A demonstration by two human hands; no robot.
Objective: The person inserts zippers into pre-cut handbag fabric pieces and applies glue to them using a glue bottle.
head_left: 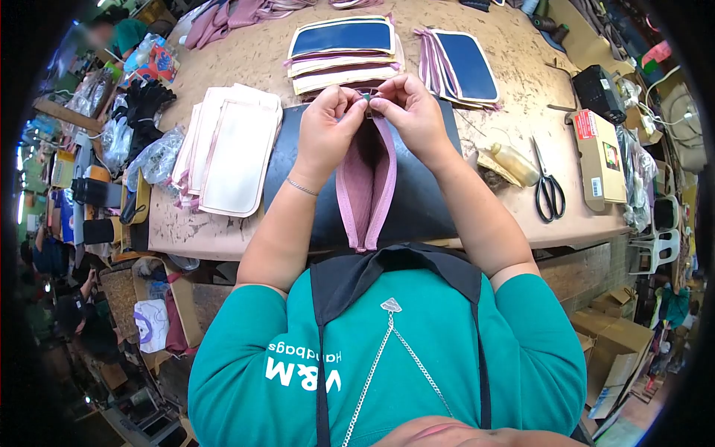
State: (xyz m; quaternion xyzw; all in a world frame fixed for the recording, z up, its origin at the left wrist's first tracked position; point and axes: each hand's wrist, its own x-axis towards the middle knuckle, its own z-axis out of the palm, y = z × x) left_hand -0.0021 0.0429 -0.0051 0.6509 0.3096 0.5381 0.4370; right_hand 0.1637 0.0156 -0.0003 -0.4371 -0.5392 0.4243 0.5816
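Observation:
A pink fabric piece (386,201), open like a pouch, stands with its lower end toward my body over a black sheet (424,186). At its far end my left hand (333,123) and my right hand (408,112) meet, thumbs and fingers pinched together. Between the fingertips shows a small greenish bit, too small to make out. Just beyond my hands lies a stack of cream-edged panels with a dark blue top (342,37). Pale cream panels (237,153) are piled left of the black sheet.
More blue panels (465,67) lie at the back right. Black-handled scissors (550,190), a plastic bottle (514,162) and a cardboard box (599,160) are on the right. Black gloves (149,104) and plastic bags (160,156) lie left. Other people appear at far left.

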